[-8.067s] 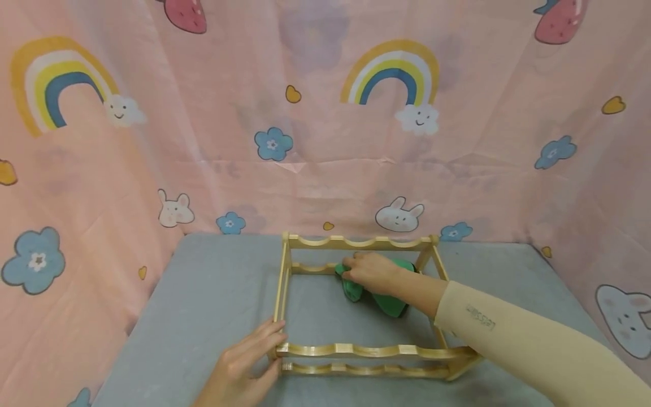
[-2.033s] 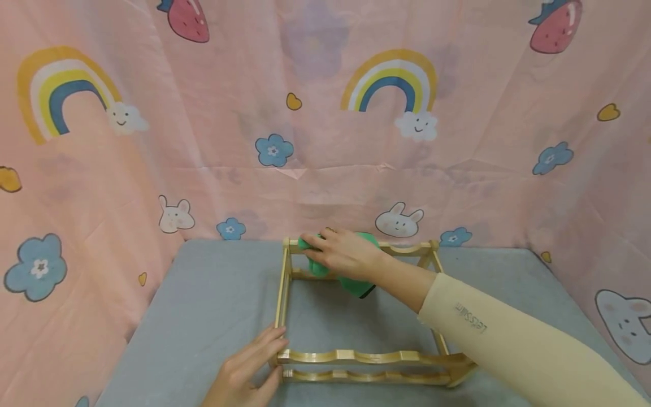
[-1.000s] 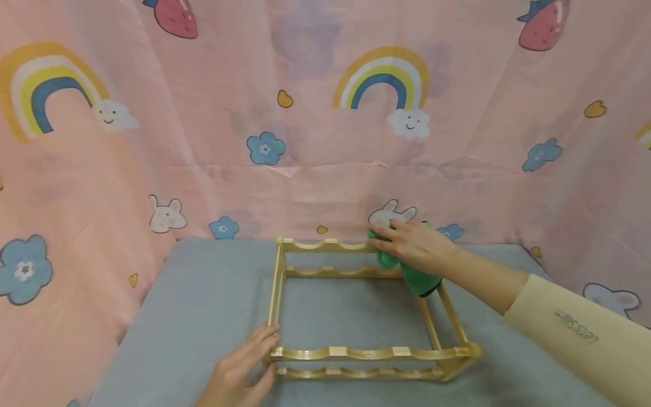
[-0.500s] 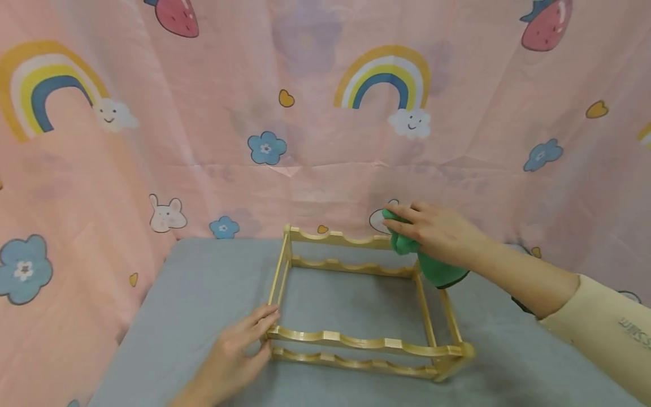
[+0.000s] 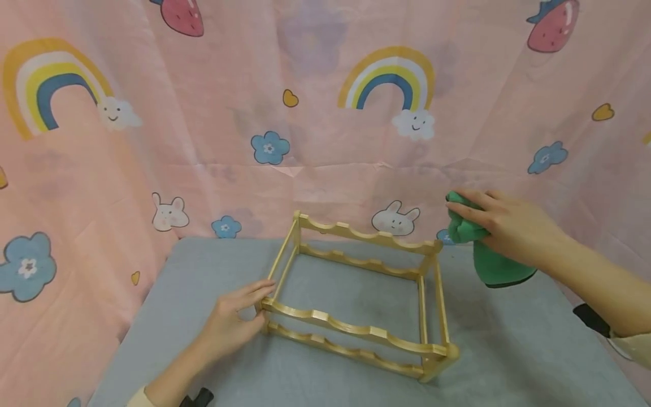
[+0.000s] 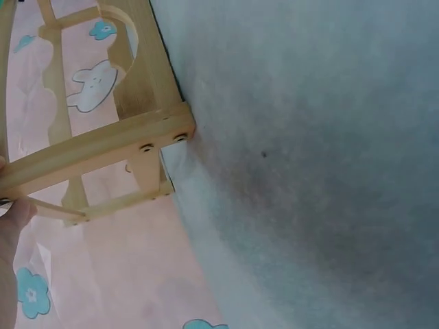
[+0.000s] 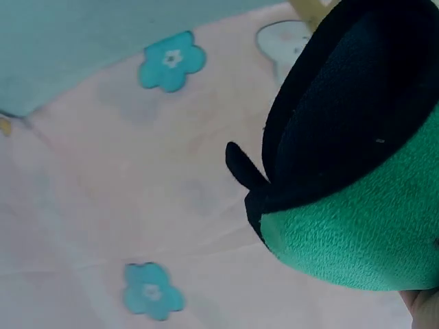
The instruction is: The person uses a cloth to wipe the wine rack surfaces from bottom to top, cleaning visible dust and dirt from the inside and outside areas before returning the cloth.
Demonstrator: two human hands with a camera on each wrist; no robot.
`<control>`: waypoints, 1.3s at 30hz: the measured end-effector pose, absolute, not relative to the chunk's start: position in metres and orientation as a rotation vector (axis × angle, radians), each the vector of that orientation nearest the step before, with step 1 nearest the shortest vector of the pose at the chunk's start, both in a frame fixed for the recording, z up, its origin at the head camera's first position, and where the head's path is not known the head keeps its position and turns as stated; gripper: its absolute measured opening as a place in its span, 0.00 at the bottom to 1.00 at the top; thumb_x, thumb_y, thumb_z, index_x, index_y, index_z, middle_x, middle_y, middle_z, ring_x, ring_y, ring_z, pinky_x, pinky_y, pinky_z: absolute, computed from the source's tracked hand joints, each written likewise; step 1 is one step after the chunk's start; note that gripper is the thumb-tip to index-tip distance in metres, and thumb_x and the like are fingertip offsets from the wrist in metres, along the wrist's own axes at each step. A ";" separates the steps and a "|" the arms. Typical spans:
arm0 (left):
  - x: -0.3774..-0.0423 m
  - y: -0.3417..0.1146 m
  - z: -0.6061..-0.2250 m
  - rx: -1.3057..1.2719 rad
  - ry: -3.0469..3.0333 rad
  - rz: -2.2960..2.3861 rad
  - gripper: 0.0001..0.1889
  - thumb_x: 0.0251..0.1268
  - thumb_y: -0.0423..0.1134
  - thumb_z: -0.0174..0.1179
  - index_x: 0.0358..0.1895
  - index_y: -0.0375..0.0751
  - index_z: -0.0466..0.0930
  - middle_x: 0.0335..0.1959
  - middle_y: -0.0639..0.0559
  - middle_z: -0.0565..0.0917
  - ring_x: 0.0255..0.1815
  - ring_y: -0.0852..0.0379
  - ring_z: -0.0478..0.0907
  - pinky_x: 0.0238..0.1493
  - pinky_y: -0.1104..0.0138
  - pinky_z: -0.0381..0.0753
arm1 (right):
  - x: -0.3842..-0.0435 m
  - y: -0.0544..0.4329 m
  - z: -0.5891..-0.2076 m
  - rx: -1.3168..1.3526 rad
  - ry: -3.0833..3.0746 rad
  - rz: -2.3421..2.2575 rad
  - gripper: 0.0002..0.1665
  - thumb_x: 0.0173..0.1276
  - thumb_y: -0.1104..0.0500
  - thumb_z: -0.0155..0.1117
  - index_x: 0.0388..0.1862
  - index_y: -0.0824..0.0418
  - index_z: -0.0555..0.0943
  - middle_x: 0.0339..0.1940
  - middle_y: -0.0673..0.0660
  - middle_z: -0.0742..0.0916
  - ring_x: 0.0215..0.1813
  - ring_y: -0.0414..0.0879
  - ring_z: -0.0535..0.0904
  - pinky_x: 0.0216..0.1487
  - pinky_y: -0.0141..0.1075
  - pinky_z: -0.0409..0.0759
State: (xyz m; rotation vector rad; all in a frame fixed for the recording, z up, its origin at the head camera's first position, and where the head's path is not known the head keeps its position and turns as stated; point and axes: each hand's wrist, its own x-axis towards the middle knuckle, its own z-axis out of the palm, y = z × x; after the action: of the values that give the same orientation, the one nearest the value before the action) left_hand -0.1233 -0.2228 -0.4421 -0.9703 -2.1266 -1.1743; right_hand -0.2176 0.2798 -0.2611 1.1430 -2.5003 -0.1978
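Note:
A pale wooden wine rack [image 5: 351, 328] with scalloped rails stands at an angle on the grey-covered table. My left hand [image 5: 236, 316] grips its near left corner, fingers over the side bar and thumb lower down. Part of that hand [image 6: 8, 253] also shows at the edge of the left wrist view, beside the rack [image 6: 96, 151]. Raised off the table to the right of the rack, my right hand [image 5: 519, 229] holds a bunched green terry cleaning cloth [image 5: 498, 263]. The right wrist view shows the cloth [image 7: 357, 240] with black edging, a small loop and a dark inside.
A pink curtain [image 5: 330, 186] printed with rainbows, flowers and rabbits closes off the back and both sides. Grey cloth covers the table [image 5: 203, 271], which ends at the curtain. Dark wrist mounts [image 5: 590, 319] sit by both forearms.
My right hand has lifted the green cloth off the rack's back rail and moved right. The rack has turned clockwise, its left side going away from me with my left hand still on it.

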 end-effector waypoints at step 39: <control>-0.141 -0.129 -0.411 -0.946 -2.051 -0.809 0.28 0.41 0.33 0.68 0.54 0.36 0.86 0.60 0.40 0.86 0.66 0.35 0.80 0.69 0.30 0.69 | -0.184 0.377 -0.367 0.773 -2.712 0.000 0.56 0.46 0.68 0.85 0.76 0.57 0.73 0.76 0.66 0.72 0.64 0.74 0.73 0.15 0.39 0.71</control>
State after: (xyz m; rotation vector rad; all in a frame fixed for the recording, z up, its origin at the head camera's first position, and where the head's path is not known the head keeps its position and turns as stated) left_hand -0.1414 -0.1287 -0.4111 -0.9460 -2.0511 -0.8088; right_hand -0.1837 0.3771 -0.3665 0.7734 -2.7124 0.0000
